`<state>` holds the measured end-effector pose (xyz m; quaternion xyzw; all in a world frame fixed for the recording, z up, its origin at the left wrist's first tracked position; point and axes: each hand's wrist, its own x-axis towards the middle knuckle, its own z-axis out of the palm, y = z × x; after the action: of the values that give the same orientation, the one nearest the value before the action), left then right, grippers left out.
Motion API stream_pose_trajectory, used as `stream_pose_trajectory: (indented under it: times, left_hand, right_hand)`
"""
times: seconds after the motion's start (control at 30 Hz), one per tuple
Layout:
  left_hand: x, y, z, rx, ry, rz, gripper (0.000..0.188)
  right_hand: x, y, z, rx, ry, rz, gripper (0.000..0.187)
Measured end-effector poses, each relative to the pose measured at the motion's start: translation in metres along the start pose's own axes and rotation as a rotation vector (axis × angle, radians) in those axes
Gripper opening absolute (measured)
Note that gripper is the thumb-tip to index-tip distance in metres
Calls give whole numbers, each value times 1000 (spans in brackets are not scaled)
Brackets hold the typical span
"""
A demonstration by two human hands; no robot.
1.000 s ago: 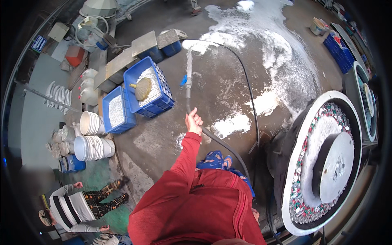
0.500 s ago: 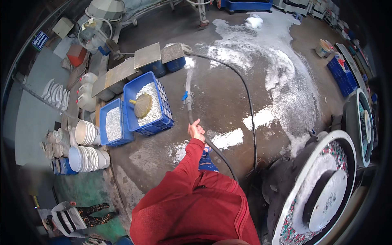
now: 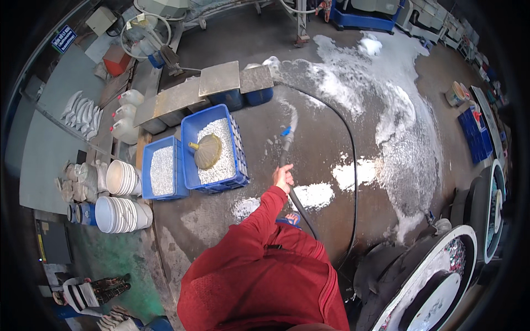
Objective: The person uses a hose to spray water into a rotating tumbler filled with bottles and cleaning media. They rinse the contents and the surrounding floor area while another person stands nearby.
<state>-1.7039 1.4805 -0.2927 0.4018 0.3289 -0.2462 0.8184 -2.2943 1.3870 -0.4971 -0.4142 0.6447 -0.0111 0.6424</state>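
My left hand (image 3: 284, 177) is closed around a dark hose (image 3: 302, 208) in front of my body. The hose ends in a blue-handled valve (image 3: 286, 131), held over the wet floor. Water (image 3: 293, 115) streams from the nozzle away from me onto the floor. White foam (image 3: 395, 110) spreads over the floor ahead and to the right. My right hand is out of view. Left of the hose stand two blue crates (image 3: 239, 179) of small white pieces; a yellowish funnel-like scoop (image 3: 208, 151) lies on the larger crate's load.
Covered containers (image 3: 220, 79) line the far left, near white jugs (image 3: 126, 131). Stacked white buckets (image 3: 118, 214) stand at left. A round machine tub (image 3: 469, 243) is close at right. The hose's loop (image 3: 353, 149) crosses the floor. Another person (image 3: 83, 294) is at lower left.
My left hand and the nozzle have swung right. The water stream, earlier aimed toward the covered containers, now falls farther right. The whole view has also shifted, and my foot shows more.
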Motion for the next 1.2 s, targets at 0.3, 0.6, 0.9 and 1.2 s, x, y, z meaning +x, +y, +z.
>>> stream_pose_trajectory:
  times: [0.3,0.6,0.9,1.2]
  left_hand:
    - [13,-13,1,63,-58,-78,24]
    - [24,-6,26,218,-136,-210,16]
    - [-6,-44,73,478,-552,-392,32]
    - [4,-73,85,933,-726,-931,23]
  right_hand:
    - [-96,-73,58,125,37,134,13]
    - [-67,48,59,288,63,55,16]
    - [-71,-59,79,-109,117,-76,19]
    - [-100,-93,138,282,312,8,23]
